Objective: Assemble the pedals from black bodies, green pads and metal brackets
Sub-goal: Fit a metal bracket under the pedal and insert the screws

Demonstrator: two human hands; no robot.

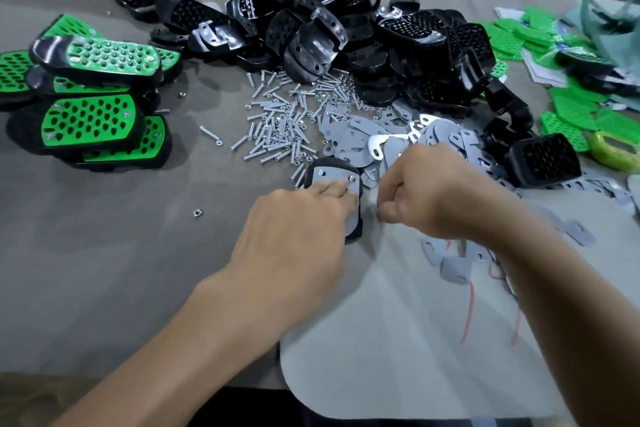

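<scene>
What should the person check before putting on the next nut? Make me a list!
1. Bracket lies flat on the black body: ok.
2. Left hand presses the bracket down: ok.
3. Bolt tip pokes up through a bracket hole: ok.
4. Right hand has a nut: cannot tell, curled fingers hide it.
5. Spare bolts lie close by: ok.

Black body [358, 231] flat under a grey metal bracket [333, 177]; spare bodies [346, 45], brackets [381, 135], green pads [564, 125] heaped beyond.
</scene>
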